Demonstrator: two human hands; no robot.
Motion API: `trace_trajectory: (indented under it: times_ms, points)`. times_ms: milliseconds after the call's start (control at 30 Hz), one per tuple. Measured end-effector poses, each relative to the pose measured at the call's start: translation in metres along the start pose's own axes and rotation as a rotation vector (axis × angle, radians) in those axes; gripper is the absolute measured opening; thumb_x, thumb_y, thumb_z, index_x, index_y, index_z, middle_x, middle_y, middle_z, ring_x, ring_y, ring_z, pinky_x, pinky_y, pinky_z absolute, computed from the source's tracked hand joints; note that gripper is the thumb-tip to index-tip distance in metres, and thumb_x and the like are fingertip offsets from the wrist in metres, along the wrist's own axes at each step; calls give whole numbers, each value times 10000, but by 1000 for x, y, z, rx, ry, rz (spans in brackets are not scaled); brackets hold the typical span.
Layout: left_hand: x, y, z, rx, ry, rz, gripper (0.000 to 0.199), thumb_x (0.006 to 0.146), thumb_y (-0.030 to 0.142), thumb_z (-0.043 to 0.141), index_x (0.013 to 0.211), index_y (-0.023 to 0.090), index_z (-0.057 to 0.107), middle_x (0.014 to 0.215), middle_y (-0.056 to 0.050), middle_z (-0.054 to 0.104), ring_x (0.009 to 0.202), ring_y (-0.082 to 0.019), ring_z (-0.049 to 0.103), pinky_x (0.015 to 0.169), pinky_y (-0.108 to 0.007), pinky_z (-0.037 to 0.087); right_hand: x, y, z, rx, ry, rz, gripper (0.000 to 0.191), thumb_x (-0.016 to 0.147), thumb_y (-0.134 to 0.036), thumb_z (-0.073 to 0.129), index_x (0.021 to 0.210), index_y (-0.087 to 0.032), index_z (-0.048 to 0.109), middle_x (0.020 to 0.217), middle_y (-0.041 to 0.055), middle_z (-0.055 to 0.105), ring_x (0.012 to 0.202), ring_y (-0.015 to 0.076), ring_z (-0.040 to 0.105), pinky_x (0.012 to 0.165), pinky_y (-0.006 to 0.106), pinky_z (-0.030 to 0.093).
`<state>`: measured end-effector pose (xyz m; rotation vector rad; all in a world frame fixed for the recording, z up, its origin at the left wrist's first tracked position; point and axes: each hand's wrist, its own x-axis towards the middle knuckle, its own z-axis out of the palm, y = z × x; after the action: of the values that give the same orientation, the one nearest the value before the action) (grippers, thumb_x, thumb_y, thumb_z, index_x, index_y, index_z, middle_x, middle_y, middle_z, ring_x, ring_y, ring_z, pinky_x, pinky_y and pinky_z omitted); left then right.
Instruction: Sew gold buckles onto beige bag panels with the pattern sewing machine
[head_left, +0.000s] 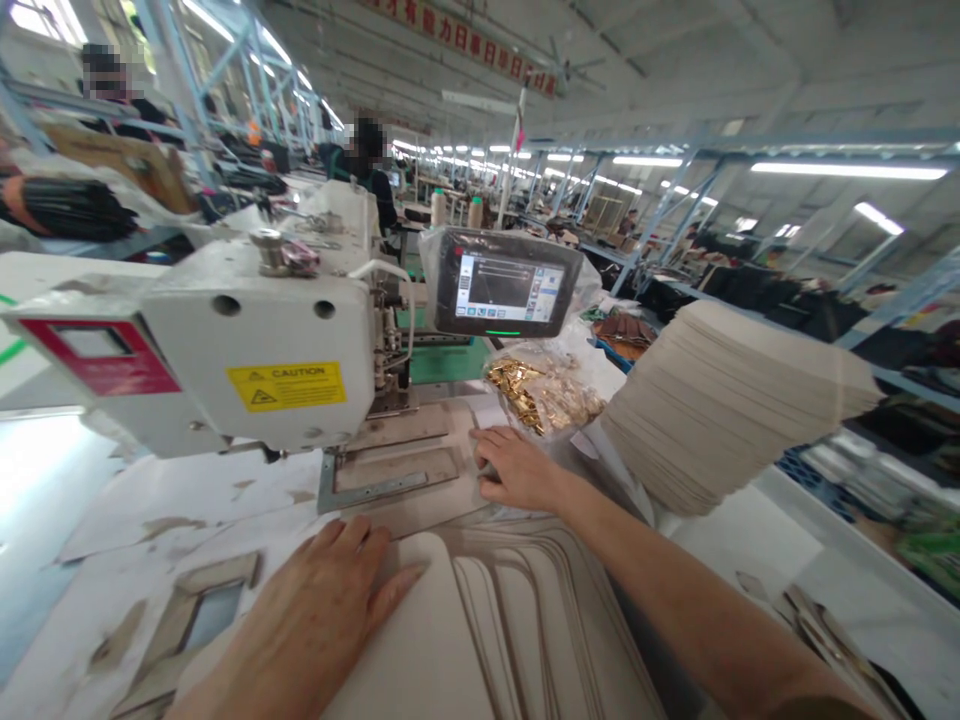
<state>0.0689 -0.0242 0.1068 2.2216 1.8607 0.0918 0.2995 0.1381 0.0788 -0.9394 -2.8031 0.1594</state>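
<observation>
My left hand (330,590) lies with its fingers stretched out on the top beige panel (412,640) of a fanned stack. My right hand (525,468) is at the right end of a beige sheet (442,515) under the sewing machine (262,340). Its finger and thumb are apart, touching the sheet's edge; I see nothing clearly gripped. On that sheet, a metal frame (379,490) surrounds a rectangular area below the machine head. The lower part of the needle area is partly hidden by the machine's casing.
A control screen (510,285) stands behind the work, near a plastic bag of gold-coloured metal pieces (517,390). A tall stack of beige panels (720,400) rises at right. Scissors (832,630) lie at lower right, a cut-out frame (195,610) at lower left. People sit farther back.
</observation>
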Motion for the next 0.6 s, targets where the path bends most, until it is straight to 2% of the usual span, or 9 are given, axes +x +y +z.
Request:
trace_trajectory:
  times_ms: [167,267,333,400,467,600]
  points:
    - [-3,3,-4,15,-13,-22,396,955,426,390,1077,185,680,1074,-131,669,1044,-302,616,943,-512,486,-13,-7,8,73,92,5,183,785,-152,601,968,-150,606,1389,174,546,1291,278,461,1080,423,370]
    - [-4,3,-4,15,-35,-11,403,957,418,386,1086,184,687,1099,-136,669,1071,-313,611,966,-527,472,-27,3,13,184,207,17,229,813,-109,553,1035,-152,590,1247,158,630,1191,234,550,1024,385,430]
    - [-4,2,-5,6,-61,-3,402,959,408,380,1088,186,690,1116,-133,670,1087,-318,609,977,-532,464,-30,19,9,166,294,106,219,839,-102,521,1036,-153,601,1103,133,680,1065,223,611,951,368,472]
    - [-2,0,-8,-18,-77,-12,404,959,416,376,1076,190,690,1113,-126,675,1079,-312,617,977,-523,466,-24,37,-1,50,336,247,219,860,-89,485,1012,-145,632,1020,126,699,1002,227,629,920,360,476]
    - [-2,-4,-13,-56,-84,-33,417,966,434,354,1047,194,685,1088,-116,685,1054,-297,633,968,-504,474,-11,54,-15,-93,288,384,240,878,-81,458,980,-136,667,1001,132,710,986,230,639,915,339,464]
    - [-11,-12,-29,-110,-85,-66,393,977,393,327,993,193,665,1050,-99,698,1009,-267,654,920,-443,504,18,67,-31,-283,56,552,253,929,-173,466,940,-119,713,994,173,726,939,245,672,852,314,463]
